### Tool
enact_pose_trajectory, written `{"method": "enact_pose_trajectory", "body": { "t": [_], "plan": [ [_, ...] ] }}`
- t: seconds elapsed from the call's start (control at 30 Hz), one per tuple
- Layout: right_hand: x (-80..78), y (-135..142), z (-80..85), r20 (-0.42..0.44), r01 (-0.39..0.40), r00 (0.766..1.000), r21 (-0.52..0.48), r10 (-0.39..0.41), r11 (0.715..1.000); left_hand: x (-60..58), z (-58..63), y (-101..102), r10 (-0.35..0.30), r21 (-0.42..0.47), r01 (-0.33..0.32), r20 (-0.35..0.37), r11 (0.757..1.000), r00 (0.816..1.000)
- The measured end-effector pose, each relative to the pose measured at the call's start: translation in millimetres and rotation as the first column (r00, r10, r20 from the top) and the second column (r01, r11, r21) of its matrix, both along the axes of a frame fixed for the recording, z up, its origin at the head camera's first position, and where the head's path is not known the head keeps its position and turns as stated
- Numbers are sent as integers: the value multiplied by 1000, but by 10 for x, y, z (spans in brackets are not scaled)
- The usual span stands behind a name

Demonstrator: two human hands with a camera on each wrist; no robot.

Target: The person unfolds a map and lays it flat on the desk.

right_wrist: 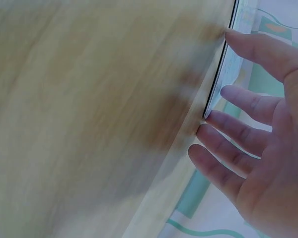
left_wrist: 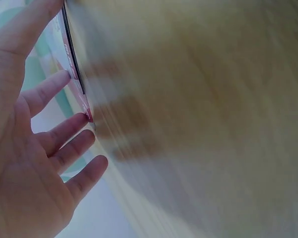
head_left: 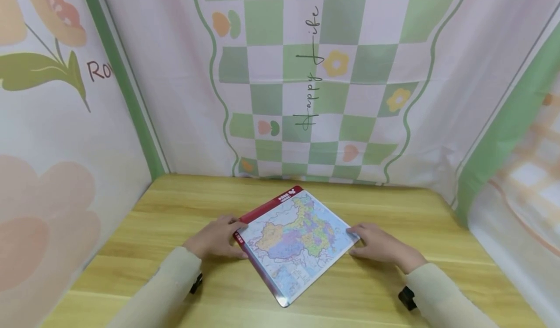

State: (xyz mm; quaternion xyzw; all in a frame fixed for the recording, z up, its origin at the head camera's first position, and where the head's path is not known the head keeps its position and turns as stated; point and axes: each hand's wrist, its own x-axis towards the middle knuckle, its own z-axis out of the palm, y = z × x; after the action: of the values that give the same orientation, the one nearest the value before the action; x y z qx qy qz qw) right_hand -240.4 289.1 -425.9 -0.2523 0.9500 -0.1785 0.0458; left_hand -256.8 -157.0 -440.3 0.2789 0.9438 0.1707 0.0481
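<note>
A flat, square map board [head_left: 286, 243] with a map of China in patches of colour lies turned corner-on on the wooden table. Red bands run along its two left-hand sides. My left hand [head_left: 218, 238] touches its left corner, a finger over the top and the thumb by the lower edge. At the opposite corner my right hand [head_left: 379, 244] touches the board the same way. In the left wrist view, the left fingers [left_wrist: 77, 144] are spread and mostly straight beside the board's edge. The right fingers [right_wrist: 238, 134] look alike in the right wrist view, with the thumb against the dark edge.
The wood-grain table [head_left: 166, 206] reaches back to a hanging cloth [head_left: 337, 90] with green and white checks and "Happy Life" lettering. Printed cloths also hang at the left [head_left: 48, 172] and right [head_left: 525, 172]. A black strap piece [head_left: 408, 298] shows beneath the right sleeve.
</note>
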Motion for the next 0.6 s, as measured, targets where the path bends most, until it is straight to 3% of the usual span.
{"method": "enact_pose_trajectory", "body": {
  "t": [0.23,0.6],
  "plan": [
    [-10,-28,-2,8,22,1000,1,-22,1000,0,-4,4,50,-16,-50,33,999,998],
    [-54,-27,24,80,67,995,1,-67,998,42,37,23,19,-9,-19,25,1000,1000]
  ]
}}
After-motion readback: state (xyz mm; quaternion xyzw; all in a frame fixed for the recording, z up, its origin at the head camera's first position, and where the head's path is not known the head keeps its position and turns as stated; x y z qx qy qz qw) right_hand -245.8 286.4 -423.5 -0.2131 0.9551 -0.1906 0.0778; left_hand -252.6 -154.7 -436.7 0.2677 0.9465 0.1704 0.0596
